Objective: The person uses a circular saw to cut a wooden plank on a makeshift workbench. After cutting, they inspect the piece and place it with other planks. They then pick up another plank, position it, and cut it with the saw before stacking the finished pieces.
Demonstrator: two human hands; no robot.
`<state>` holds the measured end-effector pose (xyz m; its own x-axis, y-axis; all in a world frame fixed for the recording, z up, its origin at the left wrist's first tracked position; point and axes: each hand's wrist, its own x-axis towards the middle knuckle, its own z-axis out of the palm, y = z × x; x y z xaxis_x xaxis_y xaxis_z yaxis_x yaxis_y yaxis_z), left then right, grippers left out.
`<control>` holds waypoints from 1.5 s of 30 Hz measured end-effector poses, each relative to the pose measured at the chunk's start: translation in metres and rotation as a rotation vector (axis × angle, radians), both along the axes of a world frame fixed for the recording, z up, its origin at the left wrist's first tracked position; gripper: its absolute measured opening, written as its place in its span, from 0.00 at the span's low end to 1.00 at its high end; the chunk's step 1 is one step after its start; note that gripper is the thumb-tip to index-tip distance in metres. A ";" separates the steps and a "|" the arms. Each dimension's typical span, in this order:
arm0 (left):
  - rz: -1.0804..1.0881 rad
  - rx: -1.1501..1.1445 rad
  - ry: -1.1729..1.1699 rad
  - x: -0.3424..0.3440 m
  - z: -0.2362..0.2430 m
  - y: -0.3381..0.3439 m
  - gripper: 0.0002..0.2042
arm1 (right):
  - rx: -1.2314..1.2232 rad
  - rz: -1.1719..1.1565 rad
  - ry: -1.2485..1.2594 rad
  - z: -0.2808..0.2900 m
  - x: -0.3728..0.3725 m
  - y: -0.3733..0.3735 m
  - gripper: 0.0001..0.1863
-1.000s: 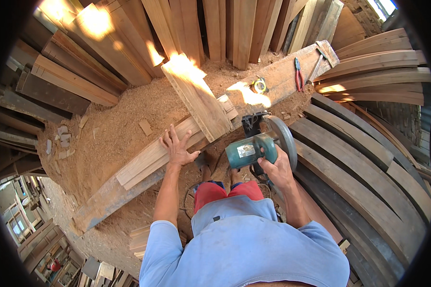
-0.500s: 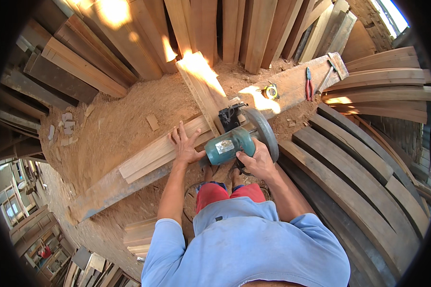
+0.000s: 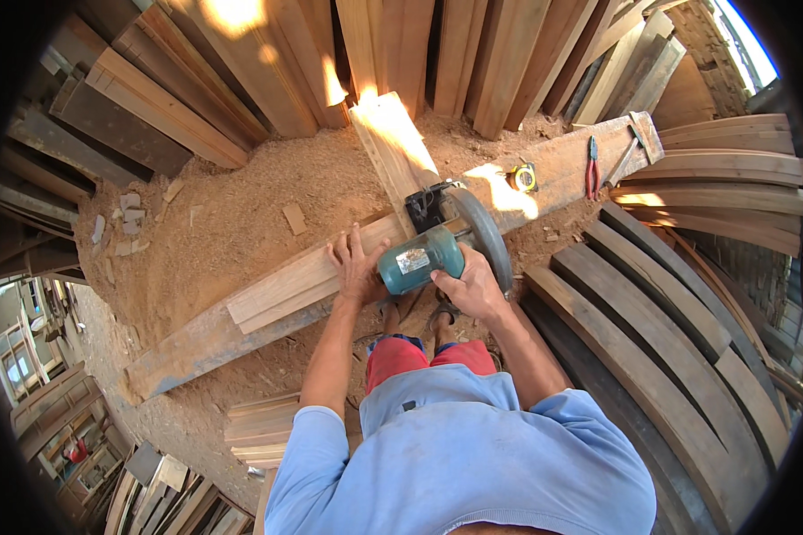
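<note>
Since a second earlier, the circular saw (image 3: 417,261) had moved left, from beside the pale boards (image 3: 285,285) to the near end of the crosswise board (image 3: 385,160). Beyond the far edge of the counter (image 3: 183,355) spread open sawdust (image 3: 219,214); curved planks (image 3: 623,301) lay near the saw's right. A tape measure (image 3: 522,177) and pliers (image 3: 591,169) rested farther along. The right grip (image 3: 475,283) was wrapped round the saw, whose motor lay to its left; the left grip (image 3: 359,275), fingers spread, lay on the boards just beside that motor.
</note>
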<state>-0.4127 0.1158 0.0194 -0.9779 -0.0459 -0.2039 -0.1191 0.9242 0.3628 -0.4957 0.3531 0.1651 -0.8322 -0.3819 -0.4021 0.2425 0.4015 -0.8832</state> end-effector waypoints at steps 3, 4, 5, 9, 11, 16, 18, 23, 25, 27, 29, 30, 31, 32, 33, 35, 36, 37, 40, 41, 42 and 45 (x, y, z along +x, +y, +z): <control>-0.018 -0.017 -0.048 -0.001 0.003 -0.002 0.44 | 0.059 0.032 -0.067 0.010 -0.010 -0.006 0.18; -0.016 -0.015 -0.068 -0.002 0.003 -0.001 0.44 | 0.065 0.034 -0.062 0.010 -0.013 -0.007 0.18; -0.014 -0.015 -0.087 -0.005 0.008 0.000 0.44 | 0.069 0.035 -0.055 0.009 -0.015 -0.008 0.18; -0.004 -0.029 -0.106 -0.007 0.010 0.001 0.44 | 0.062 0.036 -0.013 0.007 -0.023 -0.013 0.18; -0.008 -0.048 -0.087 -0.007 0.009 0.002 0.49 | 0.028 0.044 0.001 -0.004 -0.028 -0.017 0.17; -0.002 -0.008 -0.082 -0.005 0.006 -0.001 0.47 | -0.023 0.018 -0.020 -0.007 -0.037 -0.025 0.17; -0.002 0.001 -0.096 -0.004 0.007 -0.002 0.49 | -0.011 0.023 -0.012 -0.005 -0.039 -0.026 0.17; 0.001 0.030 -0.037 0.000 -0.003 -0.003 0.50 | 0.036 0.034 0.025 -0.003 -0.047 -0.031 0.15; -0.001 0.039 -0.013 0.002 -0.008 -0.005 0.51 | 0.024 0.033 0.041 -0.004 -0.050 -0.033 0.15; -0.002 0.050 -0.004 0.004 -0.009 -0.005 0.50 | 0.015 0.031 0.051 -0.003 -0.052 -0.035 0.14; -0.020 0.008 -0.006 0.004 -0.009 -0.005 0.58 | 0.009 0.020 0.067 -0.007 -0.056 -0.039 0.14; -0.029 -0.013 -0.007 0.004 -0.009 -0.004 0.62 | 0.006 0.014 0.075 -0.008 -0.057 -0.040 0.13; -0.026 -0.009 -0.020 0.004 -0.008 -0.004 0.60 | 0.006 0.017 0.057 -0.009 -0.059 -0.041 0.14; -0.023 -0.004 -0.034 0.003 -0.006 -0.003 0.58 | 0.007 0.021 0.039 -0.009 -0.062 -0.043 0.14; -0.020 0.000 -0.048 0.002 -0.005 -0.003 0.56 | 0.008 0.025 0.021 -0.009 -0.064 -0.044 0.14; -0.034 -0.025 -0.067 0.003 -0.005 -0.003 0.52 | 0.035 0.031 0.008 -0.003 -0.067 -0.047 0.14; -0.041 -0.038 -0.076 0.004 -0.004 -0.004 0.49 | 0.048 0.034 0.002 -0.001 -0.068 -0.048 0.14; -0.035 -0.034 -0.101 0.004 -0.004 -0.004 0.48 | 0.045 0.030 0.016 -0.003 -0.069 -0.049 0.15; -0.028 -0.030 -0.146 0.001 -0.001 -0.003 0.46 | 0.050 0.021 0.051 -0.008 -0.072 -0.053 0.14; -0.027 -0.038 -0.145 0.001 -0.001 -0.003 0.47 | 0.058 0.027 0.057 -0.006 -0.076 -0.055 0.14; -0.026 -0.046 -0.144 0.001 -0.001 -0.003 0.47 | 0.066 0.032 0.062 -0.006 -0.079 -0.058 0.14; -0.025 -0.052 -0.112 -0.001 0.003 0.001 0.49 | 0.102 0.039 0.044 -0.006 -0.095 -0.066 0.13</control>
<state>-0.4138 0.1163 0.0223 -0.9502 -0.0351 -0.3098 -0.1327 0.9447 0.2998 -0.5905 0.2875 0.1590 -0.8352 -0.3730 -0.4040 0.1873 0.4978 -0.8468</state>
